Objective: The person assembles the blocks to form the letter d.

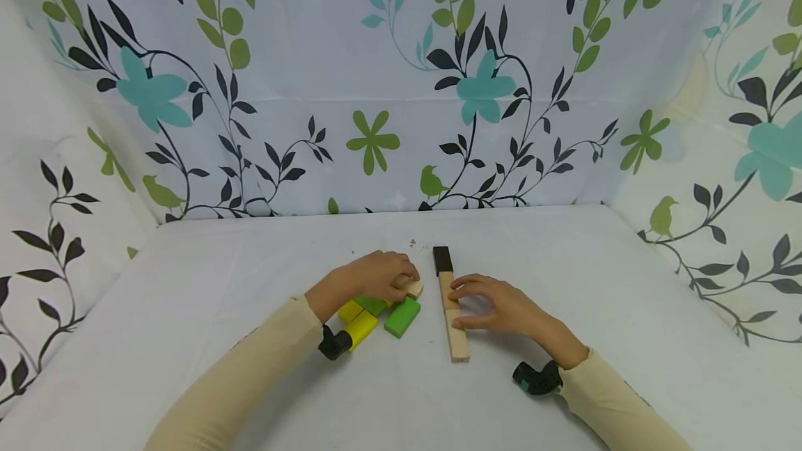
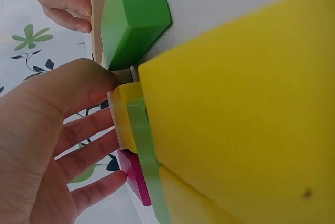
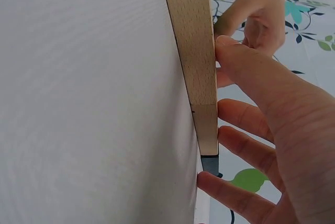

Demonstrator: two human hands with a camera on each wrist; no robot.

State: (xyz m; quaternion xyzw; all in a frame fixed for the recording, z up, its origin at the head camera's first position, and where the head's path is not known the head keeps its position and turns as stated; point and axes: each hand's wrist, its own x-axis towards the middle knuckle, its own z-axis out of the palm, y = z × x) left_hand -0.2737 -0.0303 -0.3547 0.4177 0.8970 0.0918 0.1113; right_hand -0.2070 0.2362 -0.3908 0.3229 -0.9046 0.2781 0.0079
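My left hand (image 1: 372,275) is over a small cluster of coloured wooden blocks, its thumb and fingertips on a plain wooden block (image 1: 411,288). Just below that block lies a bright green block (image 1: 402,317). Yellow blocks (image 1: 361,330) and a darker green block (image 1: 372,305) sit under and beside the wrist; a magenta block (image 2: 137,179) shows in the left wrist view. To the right, two plain wooden blocks (image 1: 457,339) and a black block (image 1: 442,260) lie end to end in a line. My right hand (image 1: 501,305) touches the plain blocks with spread thumb and fingers.
A white cloth covers the table (image 1: 250,367), and a leaf-patterned curtain (image 1: 388,75) stands behind it and along both sides. Black wrist cameras (image 1: 537,378) are strapped under both sleeves. Tiny crumbs (image 1: 412,243) lie beyond the left hand.
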